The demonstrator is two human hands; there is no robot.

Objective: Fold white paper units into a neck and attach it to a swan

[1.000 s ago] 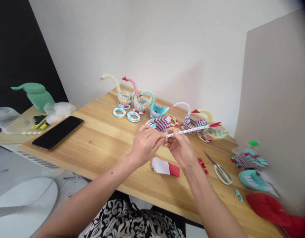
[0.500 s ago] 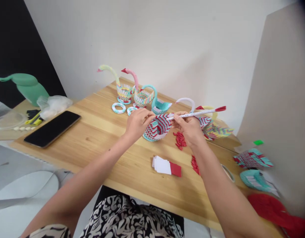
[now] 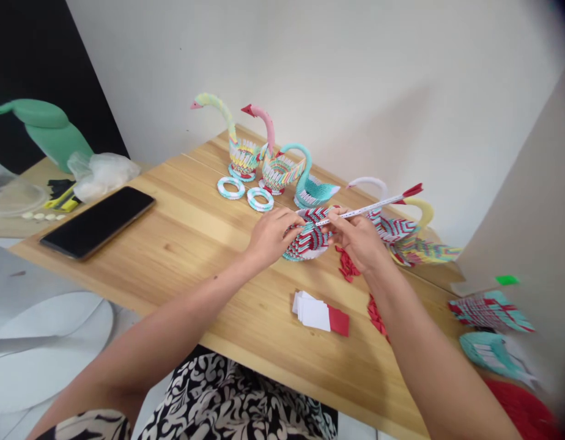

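Observation:
A basket-like body of folded paper pieces [image 3: 310, 243], red, teal and white, rests on the wooden table between my hands. My left hand [image 3: 276, 235] has its fingers bent onto the basket's left rim. Between the thumb and fingers of my right hand [image 3: 353, 235] is a slim white folded-paper strip [image 3: 365, 209] with a red pointed end, tilted up to the right. Its near end lies over the basket's rim, though I cannot tell whether they touch. Red folded paper pieces [image 3: 348, 264] lie beside my right hand. Nearer me is a stack of white and red paper slips [image 3: 314, 311].
Several finished paper swans stand at the back, such as a teal swan [image 3: 314, 190]. Two teal-and-white paper rings [image 3: 231, 188] lie before them. A phone [image 3: 99, 221] is at the left edge, near a green bottle [image 3: 57, 137] and a yellow cutter [image 3: 65, 198].
My left hand has moved right, closing onto the basket's rim. The right hand keeps hold of the paper strip. The whole view has shifted slightly.

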